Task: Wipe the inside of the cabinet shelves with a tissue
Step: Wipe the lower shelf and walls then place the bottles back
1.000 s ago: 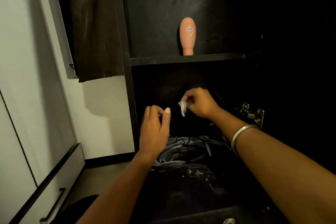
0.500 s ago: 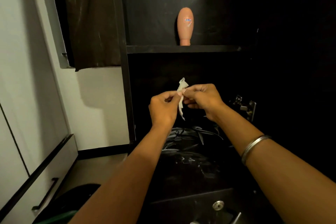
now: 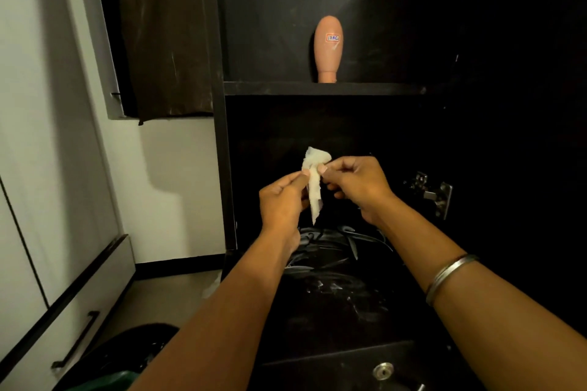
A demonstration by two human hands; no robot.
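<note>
We have both hands raised together in front of the dark cabinet, and between them hangs the tissue (image 3: pixel 313 182), a small crumpled white strip. Our left hand (image 3: pixel 281 200) pinches it with thumb and forefinger at its left edge, and our right hand (image 3: pixel 357 186) pinches it just opposite, fingertips of the two hands almost meeting; the loose tail of the tissue droops below both grips and touches nothing else. A metal bangle (image 3: pixel 449 276) sits around our right forearm, well back from the wrist. Directly below the hands lies the lower shelf (image 3: pixel 333 295), black and streaked with pale smears and wipe marks. Just to the right of our right hand a metal hinge (image 3: pixel 433 194) is fixed to the cabinet's dark inner side. Above the hands runs the edge of the upper shelf (image 3: pixel 320 88), and on it, straight above the tissue, a peach-coloured bottle (image 3: pixel 328 47) stands on its cap with a small label on its front. To the left of our left hand rises the cabinet's upright side panel (image 3: pixel 222 152), and beyond it a white wall, with an open dark cabinet door (image 3: pixel 165 35) higher up. Further left and below, a white drawer front carries a black handle (image 3: pixel 76 340).
</note>
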